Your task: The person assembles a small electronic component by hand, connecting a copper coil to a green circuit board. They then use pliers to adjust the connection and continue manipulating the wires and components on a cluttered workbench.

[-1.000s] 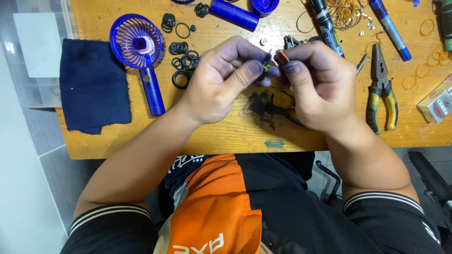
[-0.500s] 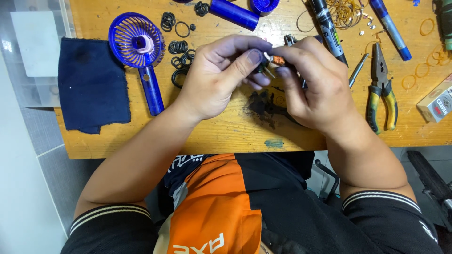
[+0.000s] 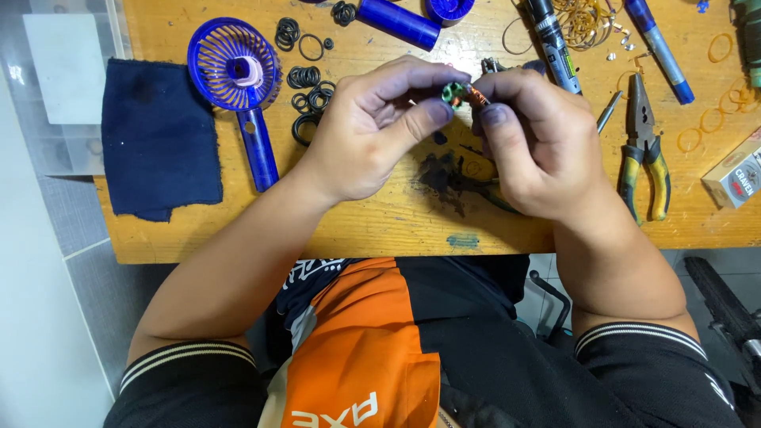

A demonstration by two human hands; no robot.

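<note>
Over a wooden table [image 3: 372, 226], my left hand [image 3: 372, 135] and my right hand [image 3: 531, 143] meet fingertip to fingertip. Between them they pinch a small motor part [image 3: 464, 93] with green and copper-coloured windings. The left thumb and forefinger hold its left end, and the right thumb and forefinger hold its right end. Both thumbs are stained dark. Most of the part is hidden by the fingers. A dark stain [image 3: 448, 176] marks the wood just under the hands.
A blue hand-held fan [image 3: 238, 87] lies left of the hands, beside a dark blue cloth [image 3: 162, 139]. Several black rubber rings [image 3: 305, 99] are scattered behind the left hand. Yellow-handled pliers [image 3: 646, 154], a small box [image 3: 733, 178], pens and rubber bands lie on the right.
Both hands have shifted slightly toward the table's far side with the part still pinched, and the fingers have turned it so the green end shows.
</note>
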